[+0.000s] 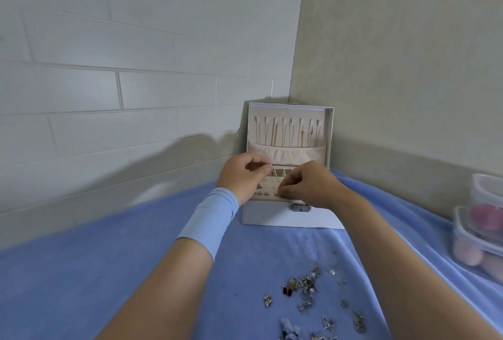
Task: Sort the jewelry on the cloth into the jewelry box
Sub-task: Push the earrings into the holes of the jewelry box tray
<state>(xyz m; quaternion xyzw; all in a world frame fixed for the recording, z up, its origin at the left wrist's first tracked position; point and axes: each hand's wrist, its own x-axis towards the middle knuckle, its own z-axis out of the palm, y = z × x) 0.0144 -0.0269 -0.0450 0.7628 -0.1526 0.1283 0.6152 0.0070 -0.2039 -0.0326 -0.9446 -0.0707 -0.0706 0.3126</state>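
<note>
Head view: a white jewelry box (288, 215) stands open in the wall corner at the far edge of the blue cloth (109, 271), its lid (330, 132) upright with thin necklaces (275, 135) hanging inside. Both hands hover over the top tray. The left hand (242, 176) has its fingers (262, 169) curled with thumb meeting forefinger; I cannot tell whether they hold anything. The right hand (310, 187) curls its fingers (285, 190) down onto the perforated earring panel (269, 185); any piece between them is too small to see. The loose jewelry (307, 285) lies scattered on the cloth, near the person, between the forearms. Clear plastic containers (481, 230) sit at the right edge.
</note>
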